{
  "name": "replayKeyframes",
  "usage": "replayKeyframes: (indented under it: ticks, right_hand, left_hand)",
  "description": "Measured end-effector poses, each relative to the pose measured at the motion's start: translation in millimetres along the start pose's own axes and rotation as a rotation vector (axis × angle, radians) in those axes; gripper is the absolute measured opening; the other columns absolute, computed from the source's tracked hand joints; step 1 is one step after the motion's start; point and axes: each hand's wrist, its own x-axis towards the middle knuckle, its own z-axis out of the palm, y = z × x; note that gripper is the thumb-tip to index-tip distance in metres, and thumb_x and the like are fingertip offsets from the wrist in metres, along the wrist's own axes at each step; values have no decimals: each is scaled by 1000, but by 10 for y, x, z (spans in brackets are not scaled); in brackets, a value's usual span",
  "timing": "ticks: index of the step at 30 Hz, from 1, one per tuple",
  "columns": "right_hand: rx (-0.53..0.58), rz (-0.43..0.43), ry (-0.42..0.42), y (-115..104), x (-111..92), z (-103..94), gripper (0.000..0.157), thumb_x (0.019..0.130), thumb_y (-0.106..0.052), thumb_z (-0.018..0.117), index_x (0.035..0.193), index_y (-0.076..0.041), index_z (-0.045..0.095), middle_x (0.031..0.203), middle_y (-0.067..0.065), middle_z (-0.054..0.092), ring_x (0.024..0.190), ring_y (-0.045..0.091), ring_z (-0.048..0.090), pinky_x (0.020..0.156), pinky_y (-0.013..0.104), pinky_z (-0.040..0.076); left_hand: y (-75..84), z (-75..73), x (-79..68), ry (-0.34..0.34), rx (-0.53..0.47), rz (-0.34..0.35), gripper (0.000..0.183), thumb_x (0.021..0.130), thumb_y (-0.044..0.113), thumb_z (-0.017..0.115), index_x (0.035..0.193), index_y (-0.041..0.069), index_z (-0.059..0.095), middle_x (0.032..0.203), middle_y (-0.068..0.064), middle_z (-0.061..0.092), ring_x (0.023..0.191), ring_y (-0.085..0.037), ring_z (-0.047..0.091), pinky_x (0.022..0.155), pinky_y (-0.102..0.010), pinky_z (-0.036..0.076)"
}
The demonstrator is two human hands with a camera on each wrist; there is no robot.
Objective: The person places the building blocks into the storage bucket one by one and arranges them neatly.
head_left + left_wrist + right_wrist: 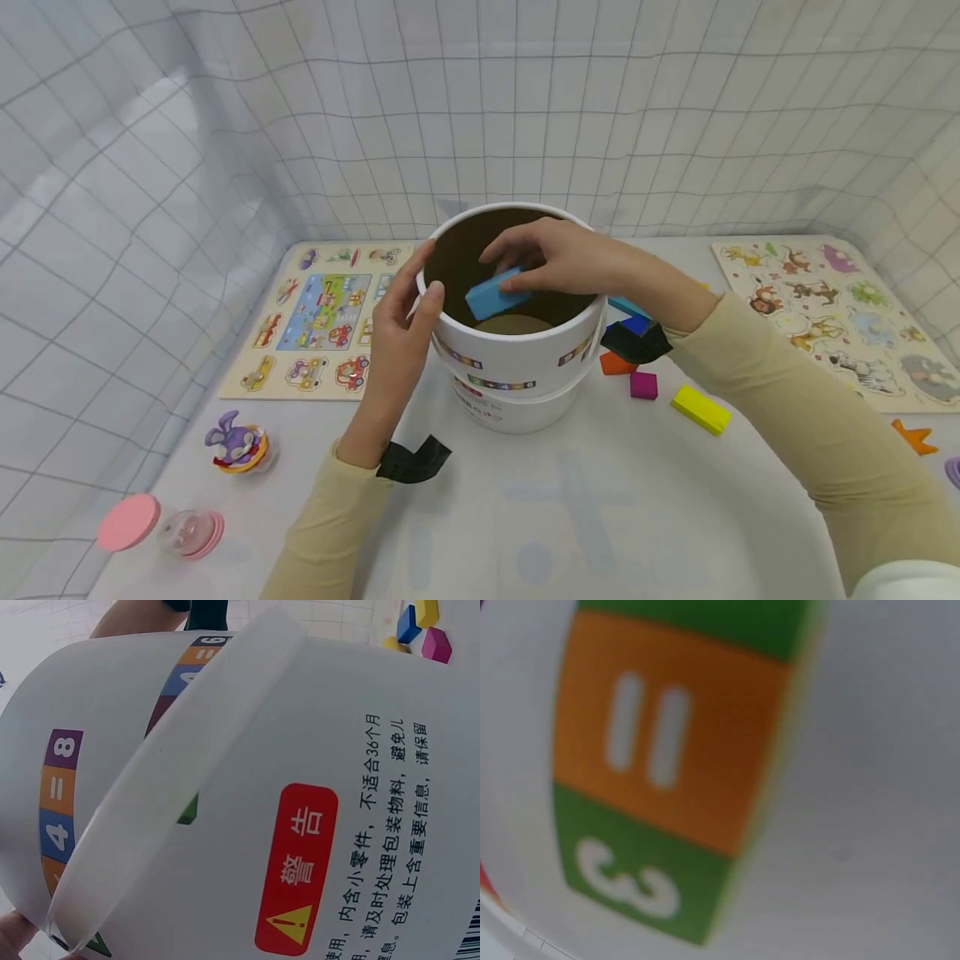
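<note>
A white bucket (517,367) stands upright in the middle of the table, its round mouth facing up. My left hand (397,333) grips the left side of its rim with thumb and fingers. In the left wrist view the bucket's wall (225,787) carries printed sums and a red warning label. Inside the mouth, my right hand (558,258) pinches a light blue block (491,296) between thumb and fingers, tilted above the brown bottom. The right wrist view has only the bucket's blurred printed wall (652,765); the right hand is hidden there.
Right of the bucket lie a yellow block (701,409), a magenta block (643,385), an orange block (617,364) and blue ones. Picture puzzle boards lie left (300,325) and right (847,325). A purple rabbit toy (236,444) and a pink lid (128,522) are at left.
</note>
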Motion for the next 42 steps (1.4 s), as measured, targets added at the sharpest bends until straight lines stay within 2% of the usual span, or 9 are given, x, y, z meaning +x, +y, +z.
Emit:
replayKeyframes:
  ticks: [6, 11, 15, 18, 21, 26, 32, 37, 42]
  right_hand:
    - [38, -33, 56, 8, -38, -4, 30, 84, -11, 59, 114, -10, 56, 98, 5, 61, 87, 15, 59, 79, 29, 49]
    - [107, -195, 271, 53, -148, 16, 25, 84, -14, 60, 109, -10, 60, 99, -1, 62, 88, 10, 59, 77, 25, 49]
    - [251, -272, 465, 168, -436, 35, 26, 85, -9, 58, 110, -5, 59, 104, 6, 60, 95, 16, 58, 81, 25, 48]
    - [349, -183, 613, 376, -780, 53, 29, 85, -8, 56, 114, -4, 57, 107, 12, 58, 97, 20, 58, 81, 23, 47]
    - [352, 19, 675, 697, -1125, 116, 32, 87, -15, 54, 119, -8, 54, 109, 9, 58, 98, 16, 57, 79, 17, 47]
    - [138, 294, 474, 1284, -1597, 349, 39, 88, -27, 53, 123, -10, 51, 112, 6, 58, 92, 0, 54, 73, 13, 46]
    - [16, 387, 351, 1655, -2003, 603, 40, 89, -28, 51, 124, -7, 50, 112, 11, 59, 90, -10, 50, 72, 14, 46]
    - [-32, 483, 302, 1766, -2123, 710, 47, 84, -35, 58, 122, -8, 52, 114, 12, 56, 93, 10, 52, 72, 23, 49]
    - [-173, 485, 265, 1775, -2077, 789, 57, 74, -31, 70, 119, -1, 51, 101, 12, 52, 86, 23, 47, 70, 33, 47]
  left_hand:
    - [10, 11, -4, -5, 6, -10, 45, 91, 23, 45, 135, 17, 38, 138, 4, 37, 126, -11, 33, 102, -37, 30]
    - [59, 13, -4, -3, 5, -15, 45, 91, 19, 45, 136, 14, 38, 138, 2, 37, 127, -11, 32, 101, -37, 31]
    - [171, 25, -25, -4, 2, -18, 46, 91, 15, 44, 136, 9, 36, 139, -2, 36, 127, -15, 32, 101, -38, 31]
    - [240, 45, -33, -4, 1, -15, 46, 91, 13, 44, 135, 4, 36, 139, -6, 36, 127, -18, 32, 101, -38, 31]
    - [261, 57, -31, -1, 9, -17, 46, 91, 12, 43, 135, 2, 36, 139, -7, 36, 128, -20, 32, 101, -37, 31]
    - [274, 58, -37, 6, 33, -17, 45, 90, 11, 42, 134, 1, 36, 138, -8, 36, 128, -17, 31, 101, -36, 31]
    - [229, 42, -31, 7, 29, -5, 46, 90, 12, 43, 135, 4, 36, 139, -5, 36, 128, -13, 29, 102, -37, 30]
    - [68, 20, -7, 11, 12, 5, 46, 90, 19, 46, 135, 11, 38, 138, 0, 37, 128, -12, 29, 102, -35, 29]
    - [-5, 20, -1, 12, 5, 23, 47, 90, 26, 46, 135, 14, 38, 138, 1, 37, 128, -11, 29, 102, -34, 29]
